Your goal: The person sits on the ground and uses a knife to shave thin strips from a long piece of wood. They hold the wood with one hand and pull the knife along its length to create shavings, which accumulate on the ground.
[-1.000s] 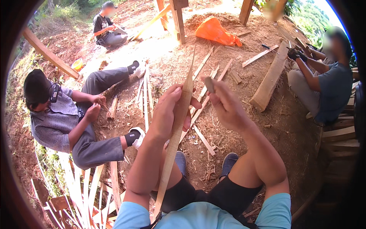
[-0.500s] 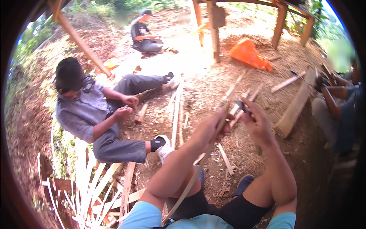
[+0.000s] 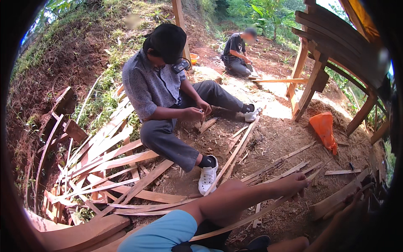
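Left fingers, gripping the wooden strip, now appear farther right.

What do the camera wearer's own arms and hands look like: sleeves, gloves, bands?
The left arm wears a short, plain light blue sleeve and is bare below it. No glove or band shows on the left hand. The right hand is too dim for detail; its sleeve is out of view.

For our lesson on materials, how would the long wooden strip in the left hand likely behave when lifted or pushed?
The long wooden strip would probably flex, being thin for its length. It seems light for its size, since only the left hand visibly grips it. Its flat band shape suggests sliding, not rolling.
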Available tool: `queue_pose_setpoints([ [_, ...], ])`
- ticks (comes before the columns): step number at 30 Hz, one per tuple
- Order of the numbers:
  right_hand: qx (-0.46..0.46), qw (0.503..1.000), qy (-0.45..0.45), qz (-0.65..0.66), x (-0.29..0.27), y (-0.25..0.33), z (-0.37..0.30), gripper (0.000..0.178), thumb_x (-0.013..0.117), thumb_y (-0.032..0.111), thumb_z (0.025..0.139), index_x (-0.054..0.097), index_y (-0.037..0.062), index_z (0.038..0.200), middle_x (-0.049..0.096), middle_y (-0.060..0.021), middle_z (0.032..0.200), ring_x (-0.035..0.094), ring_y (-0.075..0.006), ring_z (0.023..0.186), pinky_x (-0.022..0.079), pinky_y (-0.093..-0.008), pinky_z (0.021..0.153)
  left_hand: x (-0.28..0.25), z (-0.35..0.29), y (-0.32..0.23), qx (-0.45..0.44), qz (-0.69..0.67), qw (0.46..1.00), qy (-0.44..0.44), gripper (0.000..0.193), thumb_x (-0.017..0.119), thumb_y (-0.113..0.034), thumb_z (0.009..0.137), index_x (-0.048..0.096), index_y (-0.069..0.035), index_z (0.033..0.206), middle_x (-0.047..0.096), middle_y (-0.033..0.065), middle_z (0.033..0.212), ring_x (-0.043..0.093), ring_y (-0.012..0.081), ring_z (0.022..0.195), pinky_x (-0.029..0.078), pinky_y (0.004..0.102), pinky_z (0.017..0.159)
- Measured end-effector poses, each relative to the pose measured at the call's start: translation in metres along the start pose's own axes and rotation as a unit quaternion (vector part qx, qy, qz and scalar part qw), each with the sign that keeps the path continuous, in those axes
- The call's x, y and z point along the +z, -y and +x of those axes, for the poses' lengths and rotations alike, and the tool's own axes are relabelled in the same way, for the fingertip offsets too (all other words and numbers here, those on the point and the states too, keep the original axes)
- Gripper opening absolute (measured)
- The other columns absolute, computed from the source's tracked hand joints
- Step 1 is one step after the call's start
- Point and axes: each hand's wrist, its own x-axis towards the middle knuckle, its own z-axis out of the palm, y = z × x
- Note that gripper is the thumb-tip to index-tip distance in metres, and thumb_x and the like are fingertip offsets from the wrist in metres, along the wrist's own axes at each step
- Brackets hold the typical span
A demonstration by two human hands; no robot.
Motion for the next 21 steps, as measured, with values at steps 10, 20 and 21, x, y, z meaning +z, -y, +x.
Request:
queue_pose_setpoints([
  [10, 0.092, 0.985, 0.126, -0.076, -0.023, -0.021, -0.011, 0.033, 0.043, 0.022, 0.094, 0.049, 0.0043, 0.121, 0.05, -0.0021, 0.076, 0.046, -0.0094, 0.054, 0.038, -0.0222, 0.045, 0.002, -0.017, 0.003, 0.067, 0.046, 0.994, 0.076, 0.026, 0.047, -0.032, 0.092, 0.047, -0.006, 0.094, 0.058, 0.0042, 0.068, 0.051, 0.0093, 0.044, 0.043, 0.0232, 0.038],
  [20, -0.02, 0.94, 0.307, -0.149, -0.005, 0.001, -0.072, 0.034, 0.046, 0.02, 0.092, 0.048, 0.0044, 0.122, 0.053, -0.0043, 0.085, 0.049, -0.0105, 0.061, 0.04, -0.0229, 0.051, 0.029, -0.009, 0.044, -0.017, -0.04, 0.988, 0.147, 0.025, 0.048, -0.033, 0.091, 0.054, -0.009, 0.096, 0.052, 0.0006, 0.065, 0.05, 0.0097, 0.048, 0.041, 0.0235, 0.041],
  [21, -0.014, 0.944, 0.308, -0.117, -0.006, 0.002, -0.072, 0.034, 0.047, 0.02, 0.092, 0.048, 0.0041, 0.122, 0.053, -0.0046, 0.085, 0.049, -0.0111, 0.061, 0.04, -0.0232, 0.051, 0.031, -0.011, 0.049, -0.024, -0.034, 0.989, 0.141, 0.025, 0.048, -0.033, 0.092, 0.054, -0.009, 0.097, 0.052, 0.0006, 0.065, 0.05, 0.0098, 0.048, 0.042, 0.0241, 0.041],
])
